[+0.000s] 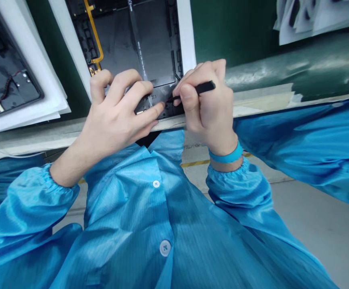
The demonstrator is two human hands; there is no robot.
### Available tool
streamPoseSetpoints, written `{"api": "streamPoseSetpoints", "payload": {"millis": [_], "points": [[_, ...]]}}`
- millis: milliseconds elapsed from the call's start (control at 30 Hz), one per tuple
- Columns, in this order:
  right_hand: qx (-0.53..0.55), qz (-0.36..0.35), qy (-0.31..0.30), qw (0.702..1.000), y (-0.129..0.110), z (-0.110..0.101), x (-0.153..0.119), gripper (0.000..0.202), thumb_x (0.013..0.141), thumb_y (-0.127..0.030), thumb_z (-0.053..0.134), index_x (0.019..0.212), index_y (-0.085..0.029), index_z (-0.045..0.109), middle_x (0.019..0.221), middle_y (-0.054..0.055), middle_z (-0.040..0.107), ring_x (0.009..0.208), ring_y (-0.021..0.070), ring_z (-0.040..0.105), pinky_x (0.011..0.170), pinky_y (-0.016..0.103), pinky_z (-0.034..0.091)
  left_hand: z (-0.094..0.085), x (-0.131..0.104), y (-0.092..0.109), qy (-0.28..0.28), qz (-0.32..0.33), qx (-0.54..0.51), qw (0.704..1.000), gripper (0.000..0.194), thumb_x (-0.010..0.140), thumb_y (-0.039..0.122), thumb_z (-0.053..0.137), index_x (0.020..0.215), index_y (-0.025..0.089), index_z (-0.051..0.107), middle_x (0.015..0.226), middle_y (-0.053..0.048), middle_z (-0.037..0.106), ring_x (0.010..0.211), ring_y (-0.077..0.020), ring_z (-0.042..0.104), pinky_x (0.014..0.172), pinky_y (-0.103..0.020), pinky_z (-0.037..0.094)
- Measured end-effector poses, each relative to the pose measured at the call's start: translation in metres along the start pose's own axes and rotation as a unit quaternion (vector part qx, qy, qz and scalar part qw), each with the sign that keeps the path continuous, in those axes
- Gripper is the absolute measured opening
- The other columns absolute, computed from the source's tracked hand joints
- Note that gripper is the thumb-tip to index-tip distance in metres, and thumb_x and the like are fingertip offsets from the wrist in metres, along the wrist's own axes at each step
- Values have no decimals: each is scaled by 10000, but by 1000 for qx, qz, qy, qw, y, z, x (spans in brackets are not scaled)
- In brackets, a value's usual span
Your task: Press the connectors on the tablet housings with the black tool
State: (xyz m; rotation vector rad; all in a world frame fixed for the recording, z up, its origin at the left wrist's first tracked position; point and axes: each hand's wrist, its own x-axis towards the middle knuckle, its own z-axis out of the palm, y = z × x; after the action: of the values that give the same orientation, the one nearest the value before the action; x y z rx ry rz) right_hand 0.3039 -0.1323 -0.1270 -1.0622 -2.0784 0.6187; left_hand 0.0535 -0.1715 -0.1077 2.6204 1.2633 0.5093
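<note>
An opened electronic device with a dark interior (156,52), seemingly a tablet, lies at the table edge in front of me. A grey ribbon cable (138,46) runs down its middle, and an orange flex cable (95,38) along its left side. My left hand (117,108) rests over the device's near edge, fingers bent and spread; what lies under the palm is hidden. My right hand (209,100) pinches slim black tweezers (205,87). Their tip meets the device's near right part, close to my left fingertips. Whether the tip grips anything is too small to tell.
Another opened device (14,86) lies on white sheets (49,90) at the left. White papers or bags (319,20) are at the top right of the green mat (234,28). Masking tape (261,98) runs along the table edge. Blue-clad people sit close on both sides.
</note>
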Motion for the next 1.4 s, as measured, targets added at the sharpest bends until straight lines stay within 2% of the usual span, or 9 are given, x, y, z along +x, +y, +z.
{"api": "streamPoseSetpoints", "payload": {"millis": [233,333,467,600,800,900,1067,1233,1400], "points": [[37,-1,26,999,2,4,-2,304,1173,-513,385,963,-382,561,932,29,722,848,310,659,892,542,544,0,-1,-1,7,9,11,1000,321,1138,331,675,1450,387,727,1493,-144,726,1466,-452,618,1148,-749,446],[51,3,32,998,2,3,-3,269,1164,-489,415,974,-397,581,925,17,713,827,312,659,920,542,525,0,-1,-1,6,14,15,1000,318,1142,329,671,1452,383,722,1504,-147,722,1470,-451,619,1143,-748,454],[72,34,20,997,0,1,-4,304,1152,-533,429,962,-407,629,958,29,717,902,339,654,976,546,502,0,-1,0,6,1,4,1000,313,1133,330,683,1437,386,735,1498,-140,714,1472,-447,612,1172,-756,441],[67,31,13,997,1,2,-5,317,1155,-555,437,965,-388,628,974,31,713,927,324,651,988,532,495,2,-1,0,4,-5,-12,1000,313,1132,341,688,1437,388,740,1490,-135,717,1486,-441,600,1196,-751,435],[13,16,-34,999,6,6,0,476,1130,-705,338,916,-375,607,931,30,717,895,322,627,1032,577,494,4,-1,0,18,-1,-8,1000,288,1154,365,662,1429,373,746,1478,-143,727,1488,-446,604,1181,-745,436],[8,2,-27,1000,6,6,-1,468,1143,-683,331,916,-378,603,924,24,723,881,314,640,973,566,526,3,-1,0,12,-3,-13,1000,296,1142,359,686,1431,373,749,1501,-150,721,1490,-457,605,1188,-759,430],[85,74,-13,994,3,3,-5,425,1145,-662,326,1000,-432,652,1030,42,729,973,341,653,947,552,549,2,-1,-1,4,-9,-16,1000,309,1132,329,690,1428,395,744,1504,-134,723,1495,-443,598,1194,-751,428],[63,26,1,998,3,4,-3,342,1160,-586,371,980,-381,577,988,38,682,831,301,638,862,540,564,-1,0,1,-2,-24,-31,999,311,1116,316,709,1409,410,758,1512,-127,719,1505,-448,596,1212,-774,412],[50,37,-6,998,1,5,-1,340,1151,-578,394,981,-397,626,1006,41,704,940,334,658,985,556,527,-2,0,1,-7,-23,-32,999,316,1117,335,710,1420,410,758,1514,-132,717,1504,-460,595,1210,-792,418]]}}
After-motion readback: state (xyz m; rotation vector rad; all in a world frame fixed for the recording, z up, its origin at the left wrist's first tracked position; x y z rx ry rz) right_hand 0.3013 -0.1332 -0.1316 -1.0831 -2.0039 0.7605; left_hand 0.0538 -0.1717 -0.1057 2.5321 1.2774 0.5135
